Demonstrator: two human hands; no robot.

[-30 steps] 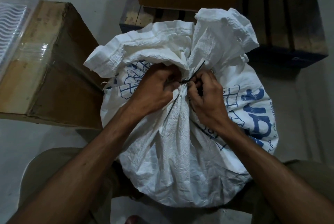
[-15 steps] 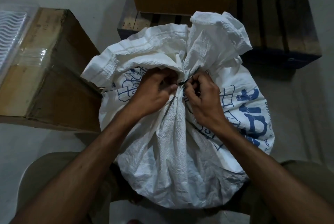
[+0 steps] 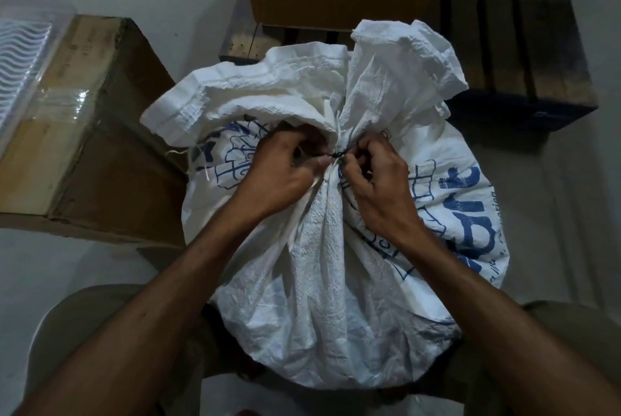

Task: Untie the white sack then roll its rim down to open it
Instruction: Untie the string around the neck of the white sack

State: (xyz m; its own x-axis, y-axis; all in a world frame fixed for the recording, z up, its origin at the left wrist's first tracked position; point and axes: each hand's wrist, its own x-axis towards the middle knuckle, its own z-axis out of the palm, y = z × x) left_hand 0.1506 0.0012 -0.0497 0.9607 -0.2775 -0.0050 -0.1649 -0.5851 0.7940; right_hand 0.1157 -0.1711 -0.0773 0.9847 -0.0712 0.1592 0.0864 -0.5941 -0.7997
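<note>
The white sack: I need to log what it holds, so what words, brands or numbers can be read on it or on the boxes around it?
White sack: large blue letters, partly folded away, no whole word readable.
Small blue line beside them: too blurred.
Cardboard box: no readable text.

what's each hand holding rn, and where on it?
Both hands pinch the dark tie at the gathered neck of the white sack: left hand from the left, right hand from the right. Exact grip on the knot is hidden.
</note>
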